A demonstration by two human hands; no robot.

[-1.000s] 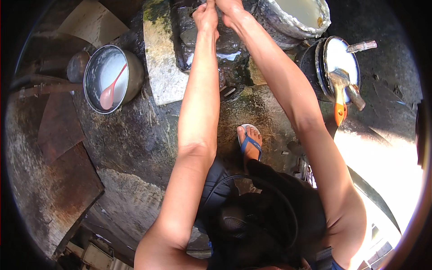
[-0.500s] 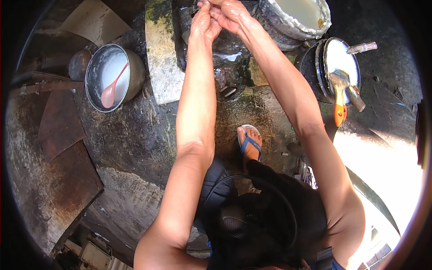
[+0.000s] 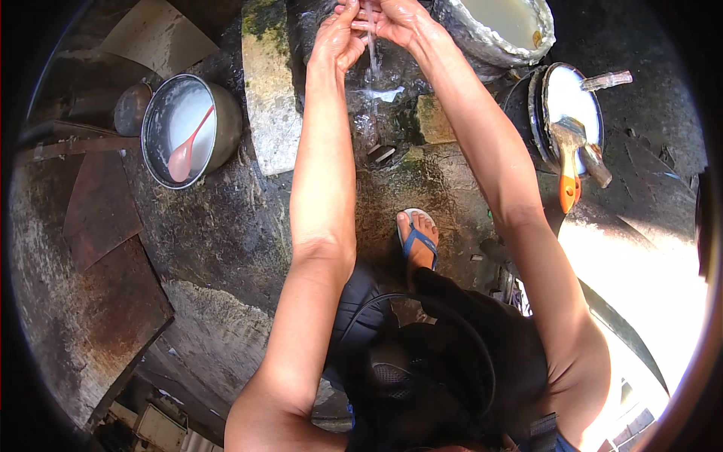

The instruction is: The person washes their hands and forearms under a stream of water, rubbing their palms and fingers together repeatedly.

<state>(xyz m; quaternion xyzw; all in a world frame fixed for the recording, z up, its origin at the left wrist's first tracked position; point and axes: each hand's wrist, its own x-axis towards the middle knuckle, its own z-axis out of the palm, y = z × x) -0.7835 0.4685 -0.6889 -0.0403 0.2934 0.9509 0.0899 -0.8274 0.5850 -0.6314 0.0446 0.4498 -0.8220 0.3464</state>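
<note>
At the top edge, my left hand and my right hand meet, both wet, with their fingers stretched toward each other and overlapping. Neither one holds anything that I can see. A thin stream of water runs down between them onto the wet ground. The farthest fingertips are cut off by the frame. Close to my right hand stands a crusted bucket of cloudy liquid. Left of my left hand lies a pale, mossy stone slab.
At left, a metal pot contains white stuff and a pink spoon. On the right, a brush with an orange handle rests across a dark bucket of white liquid. My sandalled foot is below. Rusty sheets lie at far left.
My hands have moved slightly apart and their fingers have opened out. The water stream between them now shows. The pot, buckets and brush have stayed put.
</note>
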